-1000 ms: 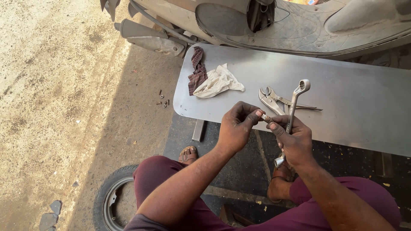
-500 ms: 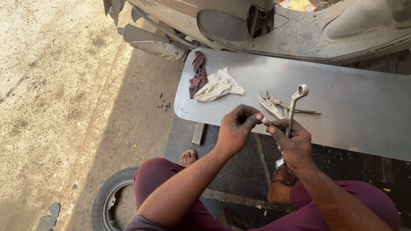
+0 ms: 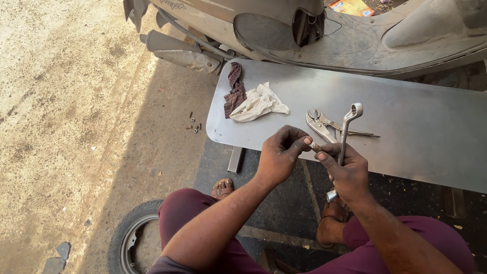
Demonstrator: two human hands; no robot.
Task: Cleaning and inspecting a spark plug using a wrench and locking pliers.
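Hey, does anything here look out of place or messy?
A few small bolts lie loose on the ground beside the metal bench, away from the pliers and rags. Otherwise nothing stands out.

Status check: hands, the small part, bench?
Left hand and right hand pinch a small metal part between fingertips. Right also grips a ring spanner. Pliers and rags on metal bench, apart from hands.

Arms: bare to the elbow, no sleeves or watch in view.
Trousers point(image 3: 213, 218): maroon, loose, at 6 o'clock.
Sandal point(image 3: 222, 186): open-toed, brown strap, at 7 o'clock.
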